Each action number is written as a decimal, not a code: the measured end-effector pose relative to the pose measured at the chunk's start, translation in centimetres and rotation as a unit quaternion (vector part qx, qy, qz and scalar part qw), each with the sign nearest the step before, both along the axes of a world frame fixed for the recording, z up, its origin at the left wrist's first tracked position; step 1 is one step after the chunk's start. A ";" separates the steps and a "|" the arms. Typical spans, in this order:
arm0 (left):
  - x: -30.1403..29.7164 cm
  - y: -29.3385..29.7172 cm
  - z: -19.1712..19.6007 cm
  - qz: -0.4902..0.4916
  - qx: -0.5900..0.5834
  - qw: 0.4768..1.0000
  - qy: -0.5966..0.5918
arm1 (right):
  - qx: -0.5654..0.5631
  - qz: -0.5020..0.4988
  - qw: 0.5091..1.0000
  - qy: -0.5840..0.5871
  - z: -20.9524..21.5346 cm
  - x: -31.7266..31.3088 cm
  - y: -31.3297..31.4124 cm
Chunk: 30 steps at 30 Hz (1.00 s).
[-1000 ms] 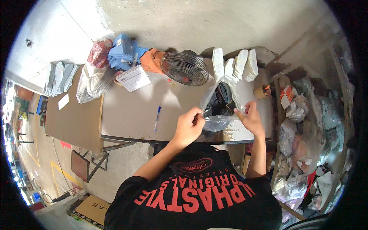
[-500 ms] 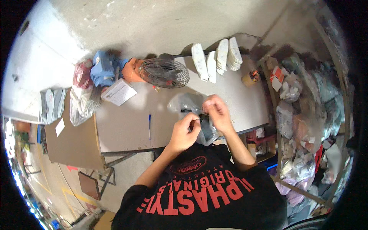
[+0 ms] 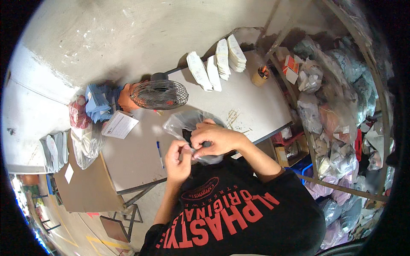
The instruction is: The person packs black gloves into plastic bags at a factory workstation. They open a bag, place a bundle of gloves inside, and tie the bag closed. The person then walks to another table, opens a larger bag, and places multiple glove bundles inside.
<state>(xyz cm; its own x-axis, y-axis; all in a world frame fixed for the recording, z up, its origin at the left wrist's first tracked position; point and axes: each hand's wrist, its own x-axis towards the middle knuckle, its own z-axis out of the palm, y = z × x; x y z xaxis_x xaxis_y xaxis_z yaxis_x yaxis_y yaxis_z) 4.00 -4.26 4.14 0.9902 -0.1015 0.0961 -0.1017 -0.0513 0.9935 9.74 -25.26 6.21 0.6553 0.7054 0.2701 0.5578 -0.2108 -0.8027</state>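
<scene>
Head view: two hands work a clear plastic bag (image 3: 188, 123) with something dark inside, at the near edge of the worktop (image 3: 256, 106).
The right hand (image 3: 215, 141) is clamped over the bag's mouth, pinning it steady, while the left hand (image 3: 177, 158) pinches the loose plastic beside it. A pen (image 3: 159, 154) and a notepad (image 3: 119, 125) lie within reach; the fan (image 3: 159, 94) stands behind.

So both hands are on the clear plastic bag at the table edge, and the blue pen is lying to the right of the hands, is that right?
Not quite. In the head view the blue pen lies on the table to the left of the hands, not the right. The rest holds: the left hand and right hand are both on the clear plastic bag at the table edge.
</scene>
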 end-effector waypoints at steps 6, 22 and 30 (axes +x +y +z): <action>1.7 2.3 0.5 0.013 0.205 0.976 -0.069 | 0.090 -0.068 0.984 0.137 -0.5 0.3 0.3; 1.8 2.6 3.2 -0.123 0.346 0.912 -0.184 | 0.033 -0.010 0.988 0.148 -1.0 -0.3 1.0; 3.0 -1.1 -2.6 0.058 0.148 0.976 -0.151 | 0.306 -0.140 0.911 0.240 -2.9 -0.1 2.7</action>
